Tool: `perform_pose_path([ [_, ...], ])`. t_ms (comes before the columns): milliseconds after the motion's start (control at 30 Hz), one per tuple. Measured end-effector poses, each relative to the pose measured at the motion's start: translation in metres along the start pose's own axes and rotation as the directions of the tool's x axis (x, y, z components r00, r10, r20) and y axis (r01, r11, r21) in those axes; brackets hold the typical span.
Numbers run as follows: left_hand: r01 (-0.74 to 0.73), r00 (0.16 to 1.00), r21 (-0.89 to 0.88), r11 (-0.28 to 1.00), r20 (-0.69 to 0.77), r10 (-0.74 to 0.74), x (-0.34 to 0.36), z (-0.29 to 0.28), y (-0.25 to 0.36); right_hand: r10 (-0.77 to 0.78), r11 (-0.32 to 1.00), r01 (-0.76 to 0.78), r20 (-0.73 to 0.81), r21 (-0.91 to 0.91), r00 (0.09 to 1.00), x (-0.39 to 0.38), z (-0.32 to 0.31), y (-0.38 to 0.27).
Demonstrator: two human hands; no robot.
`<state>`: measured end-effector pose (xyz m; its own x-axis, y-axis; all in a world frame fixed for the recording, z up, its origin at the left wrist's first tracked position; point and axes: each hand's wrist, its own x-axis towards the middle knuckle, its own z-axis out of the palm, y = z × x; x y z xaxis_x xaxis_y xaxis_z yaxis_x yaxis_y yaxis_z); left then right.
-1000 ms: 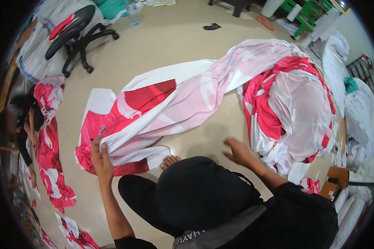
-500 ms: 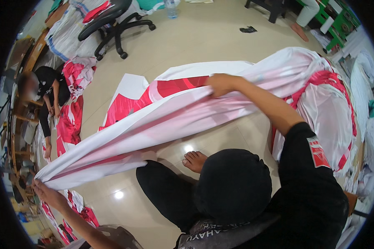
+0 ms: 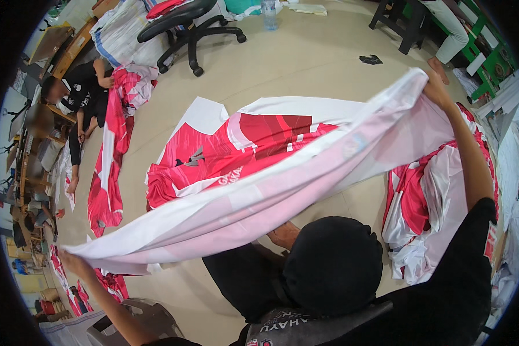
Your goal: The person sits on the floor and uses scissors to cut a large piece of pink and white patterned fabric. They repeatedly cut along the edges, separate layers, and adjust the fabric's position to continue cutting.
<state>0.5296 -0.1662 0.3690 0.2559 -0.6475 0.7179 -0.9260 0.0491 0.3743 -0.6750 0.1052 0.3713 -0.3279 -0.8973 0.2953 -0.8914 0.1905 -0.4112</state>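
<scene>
A long white and pale pink fabric sheet (image 3: 259, 213) is stretched across in front of me, held up off the floor. At its far left end my left hand (image 3: 75, 264) is closed on the edge. My right hand (image 3: 437, 92) grips the raised corner at the upper right, fingers closed round the cloth. Beyond the sheet, red and white printed fabric (image 3: 242, 147) lies spread on the tiled floor, partly covered by it. Below my right forearm sits a heap of red and white cloth (image 3: 424, 213). The sheet passes just beyond my black-clad legs (image 3: 236, 282).
At the left another person (image 3: 83, 92) sits on the floor handling red and white cloth (image 3: 112, 173). A black swivel chair (image 3: 193, 40) and white sacks (image 3: 124, 37) stand behind. Farther back are a water bottle (image 3: 269, 14), a dark stool (image 3: 401, 26) and a green metal frame (image 3: 496, 69).
My right hand has moved right and away, pulling its end of the sheet up and wide. More of the red print shows. The seated person has lifted some cloth.
</scene>
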Motion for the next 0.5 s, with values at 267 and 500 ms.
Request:
perform_pose_path([
  [267, 0.118, 0.993, -0.367, 0.923, 0.036, -0.113, 0.04, 0.043, 0.103, -0.332, 0.883, 0.243, -0.17, -0.402, 0.928, 0.215, -0.071, -0.138],
  [500, 0.265, 0.957, -0.394, 0.88, 0.217, -0.191, -0.025, 0.001, 0.132, -0.25, 0.875, 0.083, -0.3, -0.477, 0.921, 0.177, -0.126, -0.086],
])
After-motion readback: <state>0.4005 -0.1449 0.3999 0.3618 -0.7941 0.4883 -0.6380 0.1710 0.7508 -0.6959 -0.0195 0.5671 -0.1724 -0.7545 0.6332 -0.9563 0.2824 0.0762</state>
